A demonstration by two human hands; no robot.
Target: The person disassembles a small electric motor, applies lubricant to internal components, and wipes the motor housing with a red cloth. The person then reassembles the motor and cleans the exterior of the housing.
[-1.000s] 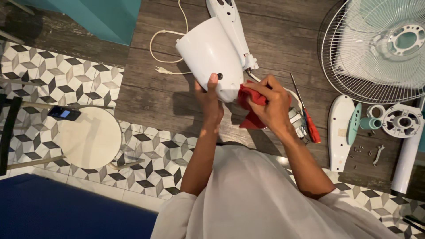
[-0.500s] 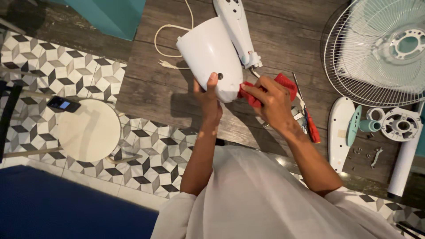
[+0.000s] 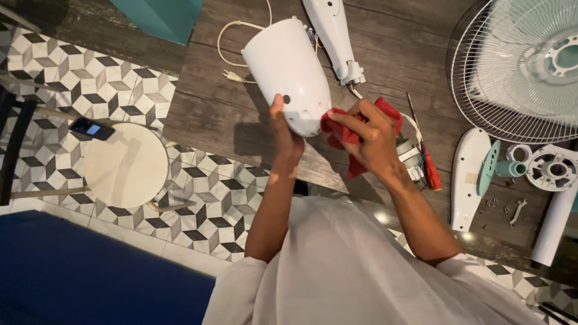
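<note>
My left hand [image 3: 284,129] grips the near end of a white plastic fan housing [image 3: 289,72], thumb on its side beside a small dark hole. The housing is held above a dark wooden table [image 3: 211,114]. My right hand [image 3: 368,137] holds a red cloth [image 3: 361,129] bunched against the housing's lower right edge. A white fan neck piece [image 3: 333,36] lies just behind the housing, with a white power cord [image 3: 232,48] trailing to the left.
A red-handled screwdriver [image 3: 427,165] and a small motor [image 3: 410,157] lie right of my right hand. A wire fan grille [image 3: 518,66], white covers, a hub and loose screws sit at the right. A round stool [image 3: 125,165] with a phone [image 3: 91,128] stands on the patterned floor at left.
The housing has tilted and shifted slightly, and my right hand with the red cloth has moved up against its lower edge. My left hand keeps its grip.
</note>
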